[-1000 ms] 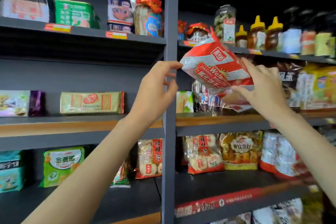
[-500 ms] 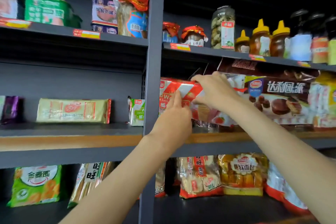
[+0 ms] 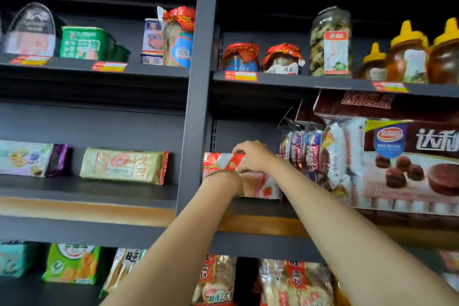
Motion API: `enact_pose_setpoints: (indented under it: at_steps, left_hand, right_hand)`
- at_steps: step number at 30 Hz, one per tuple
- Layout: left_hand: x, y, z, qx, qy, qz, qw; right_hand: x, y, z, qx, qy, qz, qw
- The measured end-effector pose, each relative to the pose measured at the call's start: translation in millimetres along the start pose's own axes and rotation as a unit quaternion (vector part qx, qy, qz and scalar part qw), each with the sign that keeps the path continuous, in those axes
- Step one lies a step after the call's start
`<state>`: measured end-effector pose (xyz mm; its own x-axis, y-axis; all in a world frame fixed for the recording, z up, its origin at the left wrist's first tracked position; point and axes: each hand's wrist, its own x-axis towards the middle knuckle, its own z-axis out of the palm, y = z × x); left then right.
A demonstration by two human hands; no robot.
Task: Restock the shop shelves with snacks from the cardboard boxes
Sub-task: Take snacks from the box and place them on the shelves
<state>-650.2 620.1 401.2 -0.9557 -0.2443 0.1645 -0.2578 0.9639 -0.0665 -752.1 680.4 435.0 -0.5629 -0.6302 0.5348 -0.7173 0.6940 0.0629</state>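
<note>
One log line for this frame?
step: shelving | item: wafer pack on middle shelf | right hand: grips pack | left hand: on pack

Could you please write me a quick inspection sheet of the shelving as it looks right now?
Surface: dark grey middle shelf with wooden edge, right bay.
Job's things: red-and-white wafer biscuit packet lying on it, beside upright dark snack packs.
Clutter: gold flat packet in left bay; brown cake box on the right; yellow-capped honey bottles above.
Grippers: right hand grips the packet's top; left hand is against its front, grip unclear.
Cables: nothing seen.
Surroundings: grey upright post between the bays.
</note>
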Motion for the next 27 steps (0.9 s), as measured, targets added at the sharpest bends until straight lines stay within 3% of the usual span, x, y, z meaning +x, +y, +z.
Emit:
enact_pose_setpoints:
  at_steps: [5,8,12,14,16,18,22,25,27]
  left_hand:
    - [1.5,-0.6,0.2,0.014,-0.053,-0.041,0.998]
    - [2.0,1.9,-0.8,-0.017,-0.018,-0.025,0.999]
    - [-31.9,5.2,-2.1,-0.085,0.153,0.051,0.983]
    - [-68.4,-2.0,2.9,-0.081,0.304,0.109,0.943]
    - [-106.4,-21.8,8.6,-0.120,0.439,0.153,0.877]
    - [-135.1,-49.2,7.5,-0.175,0.493,0.159,0.837]
    - [-172.6,-140.3,27.5,-0.229,0.462,0.071,0.854]
    - [-203.5,-224.9,65.8,-0.228,0.401,0.010,0.887]
    - [-231.6,-294.3,109.8,-0.173,0.325,-0.041,0.929]
  right_hand:
    - [-3.8,12.5,1.8,-0.046,-0.037,0.015,0.998]
    - [-22.8,9.6,-10.5,-0.014,-0.014,0.021,1.000]
    - [-73.2,-12.1,-41.0,0.068,0.153,-0.014,0.986]
    - [-101.6,-21.1,-53.6,0.122,0.241,-0.017,0.963]
    - [-124.8,-35.5,-61.3,0.180,0.325,-0.024,0.928]
    - [-137.1,-57.5,-69.1,0.237,0.377,-0.049,0.894]
    - [-133.8,-165.2,-63.9,0.314,0.337,-0.138,0.877]
    - [-123.6,-264.2,-35.0,0.353,0.254,-0.189,0.880]
    - [-113.2,-331.7,3.2,0.386,0.192,-0.209,0.878]
